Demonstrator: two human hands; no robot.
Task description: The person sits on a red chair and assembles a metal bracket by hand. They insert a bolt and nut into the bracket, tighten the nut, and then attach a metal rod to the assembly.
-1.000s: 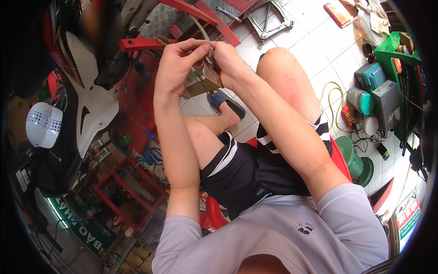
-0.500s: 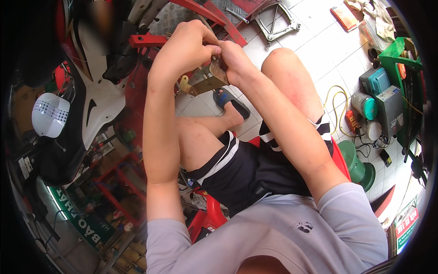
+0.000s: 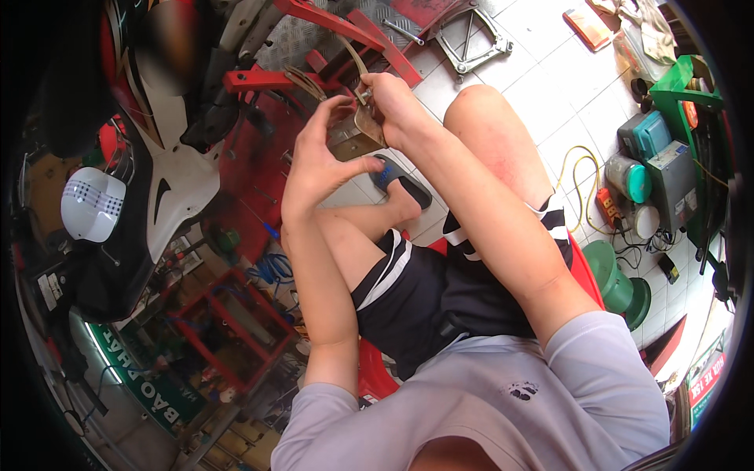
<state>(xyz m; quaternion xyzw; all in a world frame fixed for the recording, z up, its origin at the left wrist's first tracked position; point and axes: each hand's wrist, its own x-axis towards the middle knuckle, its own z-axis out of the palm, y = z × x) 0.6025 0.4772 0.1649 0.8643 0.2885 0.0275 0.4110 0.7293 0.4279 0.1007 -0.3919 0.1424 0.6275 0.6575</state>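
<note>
A box-shaped metal part [image 3: 355,143], dull brassy grey, is in front of me above my knees. My right hand [image 3: 393,108] grips its upper right side, with thumb and fingers closed near a small bolt-like piece at the top. A thin tan curved strip [image 3: 353,55] rises from that grip; whether it joins the part I cannot tell. My left hand [image 3: 318,161] is at the part's left side, fingers curved and thumb spread wide apart from them. Its fingertips partly hide the part's left end, so contact there is unclear.
A white and black motorbike [image 3: 177,188] stands to my left, with red metal stand arms [image 3: 259,80] ahead. A metal frame [image 3: 473,43] and a wrench [image 3: 403,31] lie beyond. At right are a green stool [image 3: 609,275], a power strip [image 3: 606,206] with cords, and a grey box [image 3: 674,184].
My left hand has come off the top of the metal part, moved down toward me and spread its thumb. My right hand keeps its grip. The tan strip now shows.
</note>
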